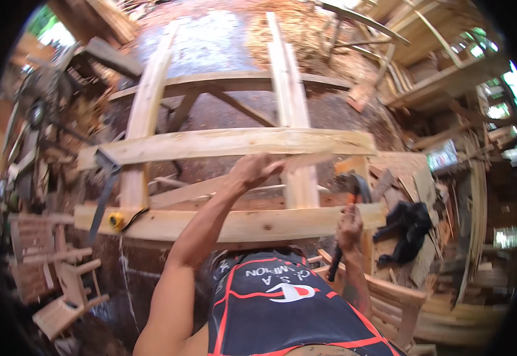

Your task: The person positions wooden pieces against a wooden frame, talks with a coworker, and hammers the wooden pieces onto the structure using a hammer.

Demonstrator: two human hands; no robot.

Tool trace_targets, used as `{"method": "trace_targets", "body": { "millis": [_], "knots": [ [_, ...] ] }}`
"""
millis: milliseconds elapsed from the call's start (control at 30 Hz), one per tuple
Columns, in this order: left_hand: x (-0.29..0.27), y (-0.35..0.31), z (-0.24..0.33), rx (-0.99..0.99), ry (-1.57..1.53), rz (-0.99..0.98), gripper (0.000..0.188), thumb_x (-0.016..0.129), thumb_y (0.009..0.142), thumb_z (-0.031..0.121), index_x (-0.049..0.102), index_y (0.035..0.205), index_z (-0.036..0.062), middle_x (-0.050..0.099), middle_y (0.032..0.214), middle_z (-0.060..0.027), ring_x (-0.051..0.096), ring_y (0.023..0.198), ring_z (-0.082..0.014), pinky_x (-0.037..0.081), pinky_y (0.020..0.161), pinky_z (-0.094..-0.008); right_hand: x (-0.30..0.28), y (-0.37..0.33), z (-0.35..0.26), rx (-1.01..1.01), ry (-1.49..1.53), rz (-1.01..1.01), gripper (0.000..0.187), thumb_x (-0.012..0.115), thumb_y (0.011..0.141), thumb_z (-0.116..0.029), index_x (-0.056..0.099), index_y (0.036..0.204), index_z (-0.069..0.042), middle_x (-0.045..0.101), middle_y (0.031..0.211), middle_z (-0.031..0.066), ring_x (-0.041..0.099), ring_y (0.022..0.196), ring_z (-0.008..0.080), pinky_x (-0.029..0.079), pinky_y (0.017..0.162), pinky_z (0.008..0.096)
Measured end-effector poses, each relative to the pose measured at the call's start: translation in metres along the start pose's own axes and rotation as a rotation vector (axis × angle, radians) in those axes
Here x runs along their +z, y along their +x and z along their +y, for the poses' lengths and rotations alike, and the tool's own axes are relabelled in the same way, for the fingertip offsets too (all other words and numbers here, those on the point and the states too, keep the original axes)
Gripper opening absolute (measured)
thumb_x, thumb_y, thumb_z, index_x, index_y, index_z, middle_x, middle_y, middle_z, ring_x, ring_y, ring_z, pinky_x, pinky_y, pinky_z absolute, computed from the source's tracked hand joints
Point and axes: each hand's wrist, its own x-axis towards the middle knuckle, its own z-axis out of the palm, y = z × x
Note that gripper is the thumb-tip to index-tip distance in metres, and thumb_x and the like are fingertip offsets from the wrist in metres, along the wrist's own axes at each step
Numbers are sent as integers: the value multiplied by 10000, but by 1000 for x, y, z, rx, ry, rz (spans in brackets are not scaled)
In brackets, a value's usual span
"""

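My left hand [251, 172] is closed on a pale wooden slat [307, 161], slightly blurred, that slants up to the right between two crosswise boards. My right hand [349, 228] grips a hammer [352, 202] with an orange and black handle, its head pointing up near the right end of the near board. The far board [235, 142] and the near board [211, 225] cross two long lengthwise timbers, the left [146, 107] and the right [291, 107]. A dark metal square [105, 190] rests across the boards' left ends. Beside it, a yellow tape measure [116, 221] sits on the near board.
A wooden trestle beam [223, 82] supports the timbers farther off. Black crumpled cloth or gloves [404, 231] lie at the right, by scrap plywood [404, 166]. Small wooden chair-like frames [71, 293] stand at lower left. Shavings [288, 29] cover ground at the back; stacked planks [475, 207] line the right.
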Motion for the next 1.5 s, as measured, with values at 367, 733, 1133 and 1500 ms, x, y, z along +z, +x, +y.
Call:
{"method": "trace_targets", "body": {
  "millis": [367, 733, 1133, 1500],
  "knots": [
    [-134, -147, -1, 365, -1348, 812, 289, 668, 979, 162, 578, 1191, -12, 692, 1043, -116, 668, 1028, -237, 538, 985, -378, 42, -45, -26, 183, 376, -293, 502, 429, 1057, -550, 501, 1026, -54, 400, 622, -20, 379, 423, 73, 346, 375, 244],
    [97, -51, -86, -298, -1914, 744, 422, 628, 884, -114, 494, 1250, 49, 663, 1150, -121, 643, 1145, -300, 473, 1077, -474, -24, -17, -38, 51, 422, -16, 515, 377, 1070, -549, 511, 1066, -52, 394, 621, -26, 389, 417, 71, 355, 380, 239],
    [120, -40, -114, -307, -1717, 889, 507, 589, 866, -184, 453, 1309, 21, 644, 1192, -175, 656, 1130, -341, 581, 974, -448, -33, -15, 20, 40, 337, 13, 503, 339, 1098, -463, 560, 1188, -21, 480, 669, 24, 438, 464, 95, 379, 443, 270],
    [116, -31, -109, -356, -1692, 968, 458, 599, 860, -172, 468, 1268, -9, 653, 1167, -181, 682, 1078, -334, 602, 952, -436, -16, 13, 22, -282, 262, -14, 415, 375, 1096, -455, 515, 1110, -64, 367, 653, -68, 337, 481, 18, 263, 420, 182]
  ]
}}
